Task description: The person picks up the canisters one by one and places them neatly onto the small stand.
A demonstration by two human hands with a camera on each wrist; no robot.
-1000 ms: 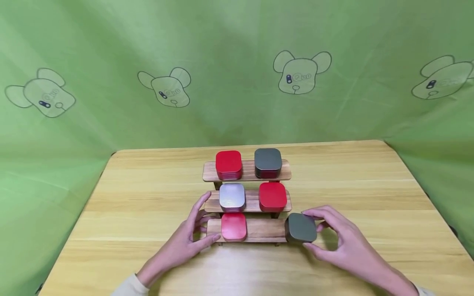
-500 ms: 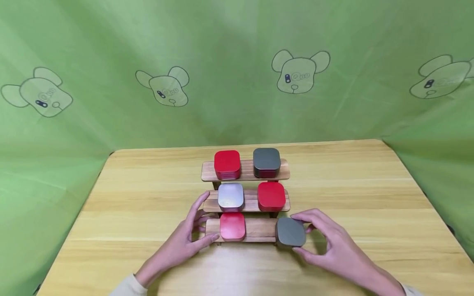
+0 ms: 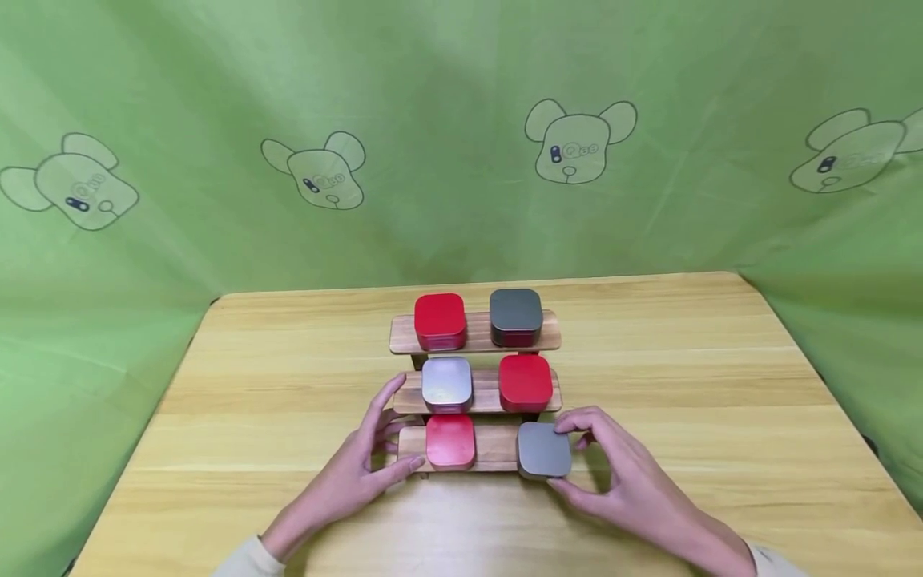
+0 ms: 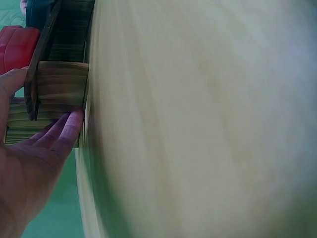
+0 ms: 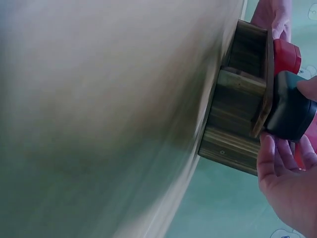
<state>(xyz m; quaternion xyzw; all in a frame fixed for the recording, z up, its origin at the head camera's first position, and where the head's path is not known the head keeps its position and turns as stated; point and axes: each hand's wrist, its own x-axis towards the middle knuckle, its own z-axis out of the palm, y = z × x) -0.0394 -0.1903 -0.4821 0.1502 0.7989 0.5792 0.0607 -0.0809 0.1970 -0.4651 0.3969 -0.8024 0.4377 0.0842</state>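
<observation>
A three-tier wooden display stand (image 3: 496, 449) bears square tins with rounded corners. My right hand (image 3: 623, 481) pinches a dark grey tin (image 3: 544, 450) between thumb and fingers at the right end of the lowest tier. In the right wrist view that tin (image 5: 291, 111) sits right at the shelf's end, fingertips by its lower edge. At the left end, my left hand (image 3: 349, 473) holds the stand, its thumb near the front red tin (image 3: 450, 441). The left wrist view has its fingers (image 4: 69, 130) along the stand's side support (image 4: 62, 84).
On the middle tier are a silver tin (image 3: 447, 381) and a red tin (image 3: 525, 381). The top tier carries another red tin (image 3: 440, 316) and a dark grey one (image 3: 515, 312). Behind the wooden table (image 3: 288, 336) hangs a green cloth (image 3: 447, 232) with bear-head outlines.
My right hand has brought the dark grey tin leftward, from beyond the lowest tier's right end to over that end. The left hand keeps its place on the stand.
</observation>
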